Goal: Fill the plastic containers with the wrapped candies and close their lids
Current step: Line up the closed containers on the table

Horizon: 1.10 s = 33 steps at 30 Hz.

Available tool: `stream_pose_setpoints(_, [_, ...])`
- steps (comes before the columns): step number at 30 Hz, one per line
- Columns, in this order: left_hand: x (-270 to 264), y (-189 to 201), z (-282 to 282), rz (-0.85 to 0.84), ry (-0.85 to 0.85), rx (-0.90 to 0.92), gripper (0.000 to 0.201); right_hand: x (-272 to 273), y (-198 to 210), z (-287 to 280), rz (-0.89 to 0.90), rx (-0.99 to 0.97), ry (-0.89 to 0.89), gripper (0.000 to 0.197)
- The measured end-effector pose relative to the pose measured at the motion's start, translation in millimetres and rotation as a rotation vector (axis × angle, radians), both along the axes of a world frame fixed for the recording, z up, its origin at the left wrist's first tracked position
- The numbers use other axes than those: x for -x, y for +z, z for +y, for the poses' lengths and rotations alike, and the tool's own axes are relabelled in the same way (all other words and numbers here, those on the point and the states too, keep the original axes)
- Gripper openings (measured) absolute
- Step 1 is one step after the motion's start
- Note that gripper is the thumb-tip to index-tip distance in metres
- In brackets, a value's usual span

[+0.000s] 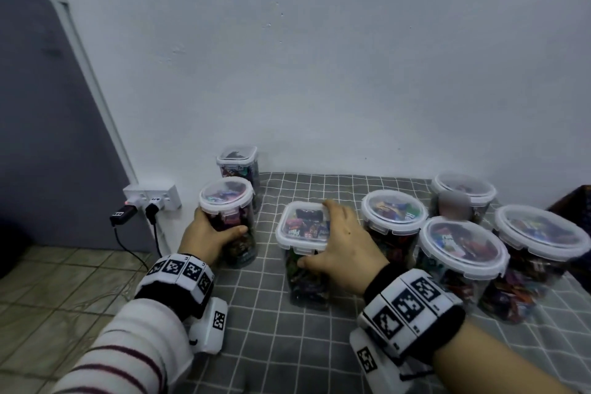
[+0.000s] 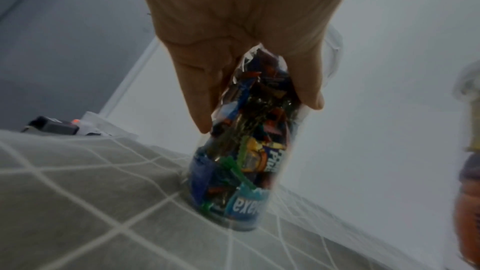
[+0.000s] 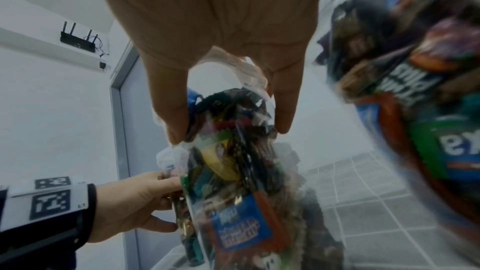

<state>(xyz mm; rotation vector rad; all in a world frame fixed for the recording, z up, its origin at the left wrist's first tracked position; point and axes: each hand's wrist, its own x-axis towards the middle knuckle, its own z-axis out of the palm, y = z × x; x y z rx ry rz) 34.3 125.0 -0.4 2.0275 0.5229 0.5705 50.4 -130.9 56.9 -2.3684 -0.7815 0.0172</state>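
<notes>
Filling looks finished: seven clear containers on the grey checked cloth (image 1: 271,345), each packed with wrapped candies and lidded. Taking the square container (image 1: 303,243) as landmark: mid-cloth, upright, lid (image 1: 302,224) seated flat.

Right hand (image 1: 347,243) draped over it from the right, fingers across the lid's far right corner, thumb on the near wall, so a grasping grip on the square container. From the right wrist, thumb and fingers straddling the clear wall, candies (image 3: 233,171) pressed against the inside.

Left of the landmark, a round container (image 1: 228,217) near the cloth's edge, left hand (image 1: 208,233) wrapped about its middle, thumb across the front: also a grasping grip. From the left wrist, base seemingly resting on the cloth, though blur makes that uncertain.

Behind that one, a second square container (image 1: 238,166) against the wall. Right of the landmark, four round ones close together, the nearest (image 1: 395,217) just beside the right hand.

Step in hand, likely: checking or seating the closures, or shifting the two held containers into line. Whether the landmark's near lid flap is snapped down cannot be told. Next move calls for steadying the body and pressing each flap home.

Left of everything, a wall socket (image 1: 153,197) with plugs.
</notes>
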Motion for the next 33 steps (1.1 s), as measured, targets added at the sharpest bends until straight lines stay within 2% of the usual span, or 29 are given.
stream_pose_setpoints(2, [-2,-2,5,0.0,0.028,0.003,0.108,-8,1,13,-0.014,-0.009,0.002,0.096])
stream_pose_setpoints(6, [-4,-1,5,0.016,0.06,0.002,0.085,-29,1,41,-0.038,-0.024,-0.007,0.093])
stream_pose_setpoints(8, [-6,-6,8,0.006,0.081,-0.01,0.081,-42,0,56,-0.035,-0.037,-0.027,0.092])
stream_pose_setpoints(16, [-8,-10,12,-0.009,0.07,-0.017,0.081,-94,2,93,0.04,-0.055,-0.115,0.09])
stream_pose_setpoints(33, [-13,-17,26,-0.035,-0.041,0.06,0.088,-176,5,132,0.024,0.037,-0.092,0.094])
